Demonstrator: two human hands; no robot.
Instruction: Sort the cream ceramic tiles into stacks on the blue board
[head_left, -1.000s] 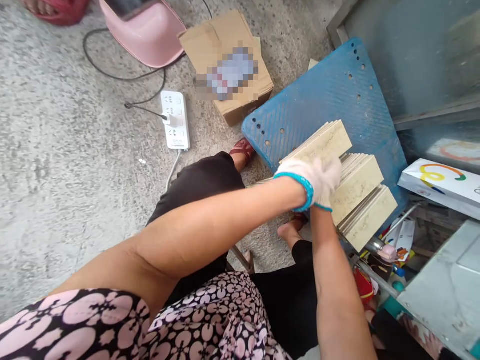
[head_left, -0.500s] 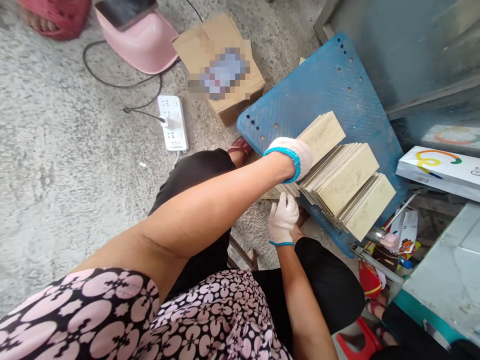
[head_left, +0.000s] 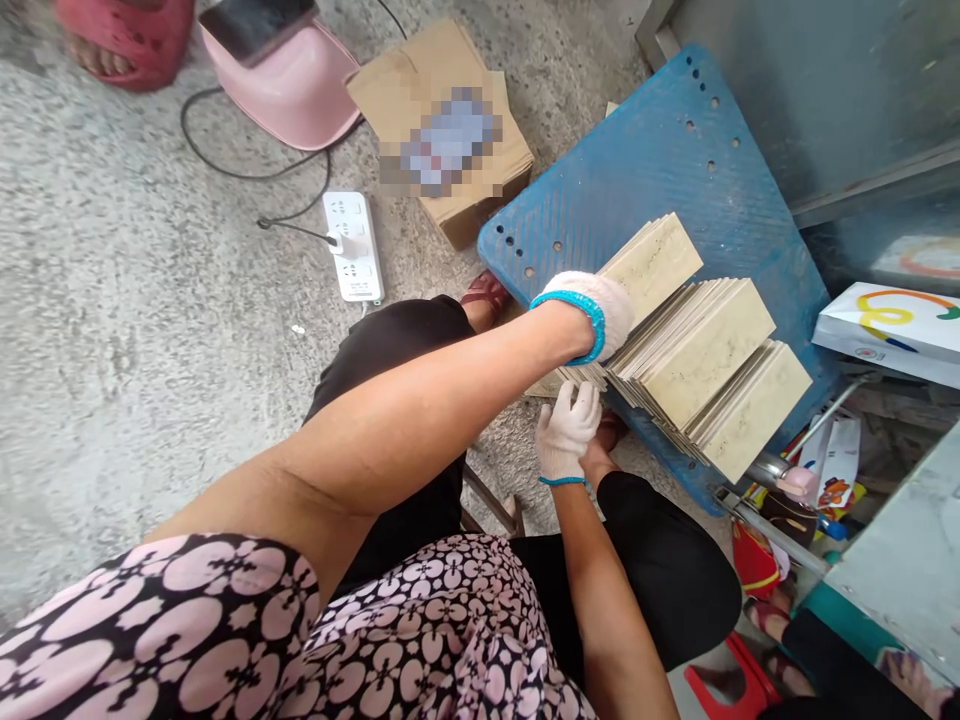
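Observation:
Three fanned stacks of beige marbled tiles (head_left: pixel 705 345) lie on a tilted blue board (head_left: pixel 645 160). My left hand (head_left: pixel 592 310), in a white glove with a blue cuff, rests curled over the near end of the upper stack (head_left: pixel 656 262). My right hand (head_left: pixel 568 432), also gloved, reaches up under the near edge of the stacks, fingers pressed against the tile ends. Whether either hand grips a tile is hidden.
A cardboard box (head_left: pixel 439 125), a white power strip (head_left: pixel 354 246) with a cable and a pink stool (head_left: pixel 289 75) stand on the concrete floor. White printed boxes (head_left: pixel 889 325) and tools (head_left: pixel 780 500) lie at right. Another person's foot in a red sandal (head_left: pixel 124 35) shows top left.
My right hand has dropped from on top of the tile stacks to below their near edge. My left hand stayed on the upper stack.

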